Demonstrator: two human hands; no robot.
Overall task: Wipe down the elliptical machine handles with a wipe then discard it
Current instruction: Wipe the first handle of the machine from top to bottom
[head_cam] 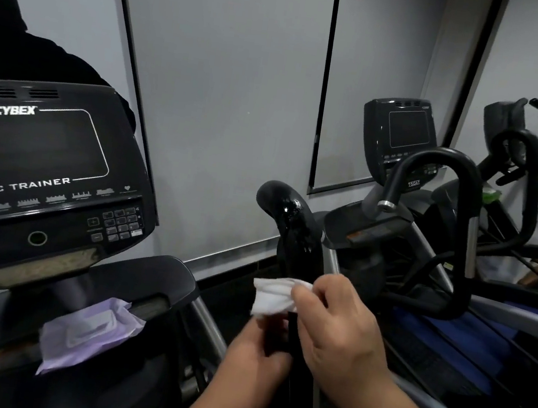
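Observation:
A black curved handle (289, 220) of the elliptical machine rises in the middle of the view, its upper bend shiny and wet. My right hand (340, 324) presses a crumpled white wipe (273, 296) against the handle's shaft below the bend. Lower on the same shaft, my left hand (257, 351) is wrapped around the handle. Part of the shaft is hidden behind both hands.
The machine's black console (40, 171) fills the left. A purple pack of wipes (87, 330) lies on the tray under it. A second machine with a looped handle (443, 180) stands close on the right, with mirrored wall panels behind.

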